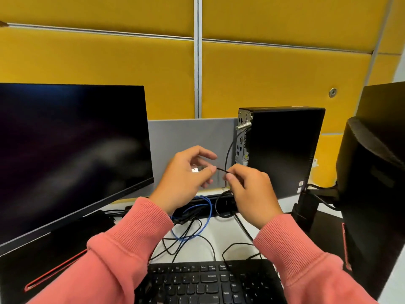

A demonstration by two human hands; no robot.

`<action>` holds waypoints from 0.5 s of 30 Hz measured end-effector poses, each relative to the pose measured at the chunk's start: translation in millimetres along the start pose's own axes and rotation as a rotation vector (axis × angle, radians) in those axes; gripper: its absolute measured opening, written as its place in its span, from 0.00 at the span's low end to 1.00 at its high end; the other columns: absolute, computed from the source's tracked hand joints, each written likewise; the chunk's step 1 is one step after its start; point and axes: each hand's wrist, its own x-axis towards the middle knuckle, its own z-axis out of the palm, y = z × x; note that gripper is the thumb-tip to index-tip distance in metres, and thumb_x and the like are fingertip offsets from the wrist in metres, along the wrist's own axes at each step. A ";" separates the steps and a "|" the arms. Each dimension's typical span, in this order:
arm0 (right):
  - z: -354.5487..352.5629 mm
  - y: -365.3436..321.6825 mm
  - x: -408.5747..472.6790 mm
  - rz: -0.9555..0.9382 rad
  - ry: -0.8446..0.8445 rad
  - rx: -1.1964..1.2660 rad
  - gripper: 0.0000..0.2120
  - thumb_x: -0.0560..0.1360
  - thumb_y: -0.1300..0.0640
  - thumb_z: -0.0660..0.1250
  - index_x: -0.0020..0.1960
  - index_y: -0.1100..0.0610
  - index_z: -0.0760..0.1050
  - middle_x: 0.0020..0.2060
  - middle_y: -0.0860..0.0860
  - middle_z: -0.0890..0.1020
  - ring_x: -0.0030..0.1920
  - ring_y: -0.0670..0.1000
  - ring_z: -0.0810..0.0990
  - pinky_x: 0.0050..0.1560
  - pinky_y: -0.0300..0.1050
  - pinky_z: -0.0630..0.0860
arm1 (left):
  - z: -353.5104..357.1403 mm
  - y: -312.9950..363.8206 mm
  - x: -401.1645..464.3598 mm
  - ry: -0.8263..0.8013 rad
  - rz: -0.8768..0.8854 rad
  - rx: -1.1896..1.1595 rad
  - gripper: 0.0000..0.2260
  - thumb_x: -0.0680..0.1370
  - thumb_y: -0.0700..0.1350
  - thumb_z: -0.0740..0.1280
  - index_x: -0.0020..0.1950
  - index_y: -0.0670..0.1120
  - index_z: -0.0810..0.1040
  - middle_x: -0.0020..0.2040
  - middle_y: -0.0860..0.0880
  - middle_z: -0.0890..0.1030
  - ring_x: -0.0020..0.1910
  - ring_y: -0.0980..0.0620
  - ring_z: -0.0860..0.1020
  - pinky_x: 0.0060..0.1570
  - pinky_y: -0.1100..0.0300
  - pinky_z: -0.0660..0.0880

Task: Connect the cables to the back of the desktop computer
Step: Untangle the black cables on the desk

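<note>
Desk [221, 229]; cable [221, 170] between 2 hands.

Your arms, in salmon-pink knit

You are wearing a salmon-pink sweatshirt; both sleeves reach your wrists. The left sleeve [114, 249] ends in a ribbed cuff [151, 216], its fine ridges running along the arm, and the right sleeve [311, 270] has a matching ribbed cuff [278, 231]. Above the cuffs the fabric is smoother and bunches in soft folds. Your left hand [184, 174] and right hand [252, 191] are bare, with short, plain nails.
</note>
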 end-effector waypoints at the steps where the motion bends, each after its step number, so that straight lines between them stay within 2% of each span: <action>1: -1.6 0.6 -0.2 0.018 0.001 0.028 0.11 0.82 0.55 0.63 0.41 0.50 0.77 0.31 0.46 0.77 0.34 0.45 0.75 0.34 0.41 0.69 | 0.6 2.5 -1.5 0.028 -0.027 -0.097 0.09 0.78 0.35 0.72 0.57 0.43 0.82 0.45 0.40 0.85 0.37 0.51 0.83 0.39 0.62 0.81; 4: 0.2 -2.1 -2.9 0.018 -0.062 0.050 0.12 0.82 0.56 0.63 0.40 0.49 0.75 0.32 0.45 0.77 0.33 0.43 0.74 0.33 0.35 0.67 | 6.9 4.0 -5.6 0.078 -0.093 -0.305 0.09 0.76 0.35 0.74 0.56 0.38 0.83 0.47 0.37 0.86 0.41 0.51 0.85 0.43 0.63 0.81; 8: 0.6 -2.2 -4.6 0.029 -0.122 0.047 0.11 0.82 0.56 0.63 0.42 0.49 0.76 0.35 0.46 0.79 0.35 0.44 0.75 0.35 0.36 0.70 | 18.7 -0.9 -7.4 0.086 -0.084 -0.273 0.06 0.77 0.43 0.74 0.53 0.46 0.86 0.47 0.46 0.87 0.45 0.55 0.84 0.46 0.65 0.80; 12: 1.7 4.5 -2.5 0.064 -0.193 0.015 0.09 0.82 0.58 0.62 0.46 0.47 0.78 0.40 0.45 0.80 0.41 0.45 0.80 0.43 0.42 0.78 | 23.2 -1.0 -4.0 0.095 -0.027 -0.312 0.07 0.78 0.42 0.72 0.55 0.48 0.86 0.49 0.50 0.88 0.51 0.54 0.85 0.53 0.66 0.79; 15: 5.2 7.3 -3.7 0.079 -0.189 0.081 0.09 0.84 0.56 0.58 0.49 0.47 0.76 0.37 0.46 0.78 0.37 0.46 0.77 0.38 0.39 0.74 | 25.2 -1.1 1.4 0.133 0.014 -0.304 0.10 0.81 0.41 0.69 0.60 0.50 0.85 0.48 0.49 0.88 0.51 0.55 0.85 0.52 0.69 0.78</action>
